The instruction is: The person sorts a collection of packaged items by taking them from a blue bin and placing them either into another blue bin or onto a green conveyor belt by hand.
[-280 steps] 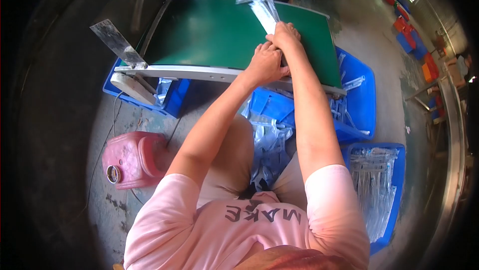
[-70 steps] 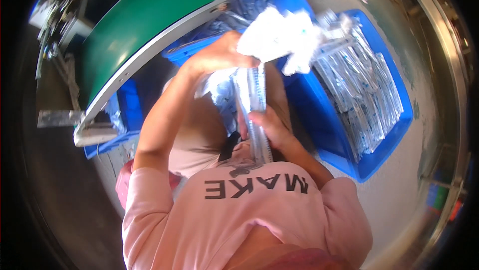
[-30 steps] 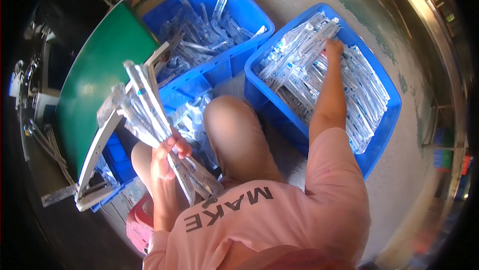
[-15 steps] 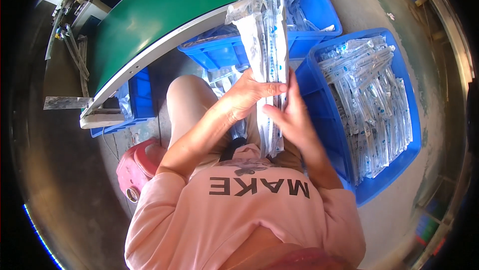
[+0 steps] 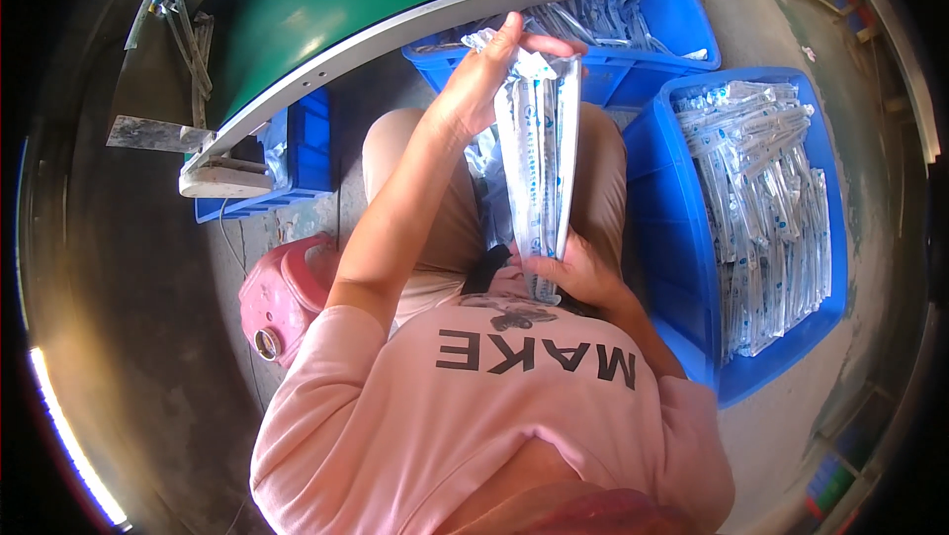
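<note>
A bundle of long, thin clear plastic packages with blue print [image 5: 537, 154] stands upright above my lap. Slim pieces show inside the wrappers, but their kind is unclear. Around the near end of this bundle my right hand [image 5: 585, 273] is closed, its thumb across the front. At the far end, my left hand [image 5: 482, 80] lies with its palm and stretched fingers against the package ends. Its thumb points away from the bundle. More clear packages [image 5: 489, 179] show between my legs, partly hidden by the bundle.
On the right stands a blue crate [image 5: 647, 209] stacked with similar packages [image 5: 756, 219]. Another blue crate [image 5: 633, 70] with loose packages is ahead, beside a green-topped table [image 5: 366, 16]. A third blue crate [image 5: 314, 144] sits under that table. A pink plastic stool [image 5: 287, 298] is at my left.
My left hand has moved from the middle of the bundle up to its far end. The right hand has slid down to the near end. The view has shifted slightly.
</note>
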Available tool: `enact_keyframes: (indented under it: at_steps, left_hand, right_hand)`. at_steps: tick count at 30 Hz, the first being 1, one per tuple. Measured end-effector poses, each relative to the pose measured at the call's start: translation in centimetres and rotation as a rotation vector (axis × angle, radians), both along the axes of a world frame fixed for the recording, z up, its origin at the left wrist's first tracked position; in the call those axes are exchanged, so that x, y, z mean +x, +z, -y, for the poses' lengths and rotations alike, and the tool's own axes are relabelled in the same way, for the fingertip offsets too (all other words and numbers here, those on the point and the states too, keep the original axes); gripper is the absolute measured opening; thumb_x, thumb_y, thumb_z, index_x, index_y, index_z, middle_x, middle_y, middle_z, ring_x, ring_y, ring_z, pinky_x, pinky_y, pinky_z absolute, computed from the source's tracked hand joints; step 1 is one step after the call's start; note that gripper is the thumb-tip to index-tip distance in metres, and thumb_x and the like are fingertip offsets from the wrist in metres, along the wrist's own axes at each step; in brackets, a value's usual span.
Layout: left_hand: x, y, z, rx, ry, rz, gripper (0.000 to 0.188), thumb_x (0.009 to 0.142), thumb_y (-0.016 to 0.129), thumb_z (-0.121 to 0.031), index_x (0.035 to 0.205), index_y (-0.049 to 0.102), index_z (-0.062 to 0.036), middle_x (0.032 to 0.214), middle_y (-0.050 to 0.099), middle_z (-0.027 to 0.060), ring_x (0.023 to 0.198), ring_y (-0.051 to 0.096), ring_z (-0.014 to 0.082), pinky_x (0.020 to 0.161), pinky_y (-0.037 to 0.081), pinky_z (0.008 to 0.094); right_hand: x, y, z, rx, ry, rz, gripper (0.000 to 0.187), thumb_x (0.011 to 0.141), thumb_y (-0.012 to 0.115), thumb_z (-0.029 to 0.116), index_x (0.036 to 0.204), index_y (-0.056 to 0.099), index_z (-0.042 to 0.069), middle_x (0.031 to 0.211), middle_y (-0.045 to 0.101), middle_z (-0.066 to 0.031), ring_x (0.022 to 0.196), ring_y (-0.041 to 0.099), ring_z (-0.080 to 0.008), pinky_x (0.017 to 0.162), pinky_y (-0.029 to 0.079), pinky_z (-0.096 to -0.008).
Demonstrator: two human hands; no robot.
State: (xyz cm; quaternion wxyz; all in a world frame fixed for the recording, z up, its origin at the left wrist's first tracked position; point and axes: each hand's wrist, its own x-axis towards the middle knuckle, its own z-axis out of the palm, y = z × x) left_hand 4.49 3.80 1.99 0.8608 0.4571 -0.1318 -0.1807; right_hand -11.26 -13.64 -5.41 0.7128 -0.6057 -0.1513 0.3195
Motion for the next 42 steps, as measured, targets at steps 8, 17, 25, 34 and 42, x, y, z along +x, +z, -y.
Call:
enact_keyframes:
  at_steps: [8, 17, 25, 34, 42]
  left_hand:
    - [0.5, 3.1, -0.7, 0.316, 0.124, 0.322, 0.066, 0.090, 0.029, -0.058, 0.104, 0.063, -0.0033, 0.091, 0.062, 0.0077, 0.079, 0.057, 0.0138, 0.075, 0.046, 0.0263]
    - [-5.4, 6.5, -16.8, 1.903, 0.369, 0.524, 0.052, 0.064, 0.075, -0.022, 0.110, 0.059, -0.0050, 0.118, 0.052, 0.0183, 0.107, 0.053, 0.0277, 0.093, 0.042, 0.0358]
    - [-3.5, 2.5, -2.3, 0.740, 0.379, 0.495, 0.066, 0.073, 0.073, -0.022, 0.129, 0.042, -0.0026, 0.124, 0.049, 0.0150, 0.116, 0.045, 0.0211, 0.095, 0.038, 0.0323]
    - [-0.4, -0.5, 0.9, -0.094, 0.029, 0.261, 0.046, 0.090, 0.051, -0.033, 0.052, 0.045, -0.0084, 0.054, 0.049, 0.0068, 0.061, 0.053, 0.0191, 0.060, 0.043, 0.0299]
    - [-0.5, 2.9, 1.7, 0.415, 0.229, 0.511, 0.060, 0.082, 0.065, -0.018, 0.132, 0.034, -0.0049, 0.122, 0.047, 0.0148, 0.107, 0.051, 0.0223, 0.089, 0.043, 0.0331]
  right_hand:
    - [3.2, 3.1, -2.3, 0.162, -0.110, -0.140, 0.044, 0.078, 0.066, 0.024, 0.111, 0.052, -0.002, 0.075, 0.059, -0.0060, 0.064, 0.057, -0.0123, 0.060, 0.046, -0.0257]
    - [2.0, 1.8, -1.5, 0.334, -0.317, -0.167, 0.029, 0.082, 0.063, 0.016, 0.103, 0.053, -0.001, 0.072, 0.057, -0.0039, 0.062, 0.056, -0.0104, 0.060, 0.046, -0.0236]
    - [2.5, 1.7, -3.1, 0.193, 0.060, -0.118, 0.028, 0.082, 0.064, 0.018, 0.098, 0.051, -0.002, 0.078, 0.057, -0.0075, 0.069, 0.059, -0.0140, 0.063, 0.049, -0.0272]
    - [1.3, 1.1, -1.1, 0.347, -0.052, -0.292, 0.046, 0.077, 0.064, 0.019, 0.114, 0.042, 0.000, 0.087, 0.056, -0.0106, 0.070, 0.059, -0.0174, 0.065, 0.050, -0.0308]
    - [4.7, 4.4, 8.2, 0.008, -1.174, 0.044, 0.012, 0.083, 0.057, 0.013, 0.087, 0.050, 0.004, 0.060, 0.051, -0.0030, 0.043, 0.050, -0.0114, 0.037, 0.041, -0.0259]
